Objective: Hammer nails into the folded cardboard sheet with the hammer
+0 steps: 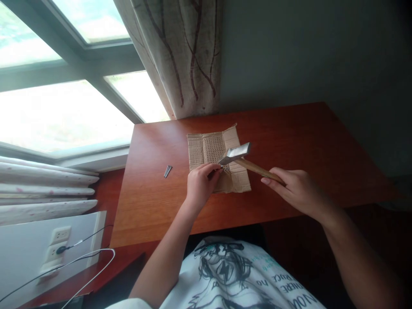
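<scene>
My right hand (pixel 291 186) is wrapped around the wooden handle of a hammer (pixel 238 151), whose metal head is over the cardboard. Under the hammer's head, my left hand (pixel 202 178) pinches a nail (pixel 222 166) between thumb and fingertips; most of it is hidden. Beneath both lies a creased piece of cardboard (pixel 196 148) with rows of small dark holes or dots in its middle panel. Several loose nails (pixel 168 171) lie side by side on the wood, left of the cardboard.
The reddish-brown table (pixel 154 201) stands against a wall with a curtain (pixel 180 51). A window (pixel 64 116) is at the left. Below it, a power socket (pixel 58 244) has a plug in it, with cables (pixel 109 253) hanging by the table's left side.
</scene>
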`<control>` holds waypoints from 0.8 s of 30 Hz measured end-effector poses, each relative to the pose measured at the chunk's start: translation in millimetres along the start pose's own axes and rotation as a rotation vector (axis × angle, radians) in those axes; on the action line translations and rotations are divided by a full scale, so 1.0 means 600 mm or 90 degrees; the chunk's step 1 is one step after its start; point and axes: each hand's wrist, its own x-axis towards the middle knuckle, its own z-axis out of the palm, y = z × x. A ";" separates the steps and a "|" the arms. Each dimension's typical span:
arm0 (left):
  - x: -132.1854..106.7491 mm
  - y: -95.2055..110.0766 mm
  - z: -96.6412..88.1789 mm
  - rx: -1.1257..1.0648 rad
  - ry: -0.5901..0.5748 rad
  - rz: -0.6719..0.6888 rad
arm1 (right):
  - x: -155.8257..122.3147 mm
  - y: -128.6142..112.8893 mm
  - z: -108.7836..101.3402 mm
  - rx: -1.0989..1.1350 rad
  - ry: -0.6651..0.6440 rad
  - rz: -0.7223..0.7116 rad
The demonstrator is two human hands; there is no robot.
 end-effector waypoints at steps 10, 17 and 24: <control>0.000 0.002 -0.003 0.007 -0.016 -0.006 | -0.004 -0.020 -0.011 -0.080 -0.034 0.003; 0.001 0.003 -0.003 0.013 -0.015 -0.006 | -0.004 -0.022 -0.014 -0.075 0.005 -0.002; 0.001 0.002 -0.004 0.029 -0.018 -0.004 | -0.002 -0.023 -0.008 -0.099 -0.022 0.022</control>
